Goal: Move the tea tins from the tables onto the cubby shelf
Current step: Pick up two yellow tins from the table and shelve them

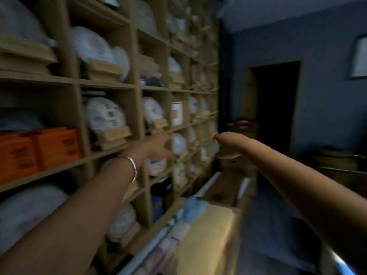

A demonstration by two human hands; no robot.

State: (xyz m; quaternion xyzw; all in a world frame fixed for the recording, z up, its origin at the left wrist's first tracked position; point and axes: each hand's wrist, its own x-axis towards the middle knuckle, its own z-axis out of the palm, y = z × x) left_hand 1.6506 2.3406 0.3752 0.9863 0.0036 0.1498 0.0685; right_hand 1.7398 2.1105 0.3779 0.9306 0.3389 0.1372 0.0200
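Note:
The picture is motion-blurred. Both my arms reach toward the wooden cubby shelf [111, 86] on the left wall. My left hand [156, 147], with a silver bangle on its wrist, is in front of a mid-height cubby, fingers curved apart and holding nothing that I can see. My right hand [228, 144] hovers further right near the shelf's far end, thumb and fingers in an open C with nothing between them. A white tin with an orange label [176, 114] stands in a cubby just above my left hand. Below that hand, another white and red tin-like object [158, 165] sits in a cubby.
Most cubbies hold round paper-wrapped tea cakes [105, 116] on small wooden stands. Orange boxes [39, 149] fill a cubby at the left. A low bench with cardboard boxes [206, 231] runs along the shelf's foot. A dark doorway [276, 108] opens in the blue wall ahead.

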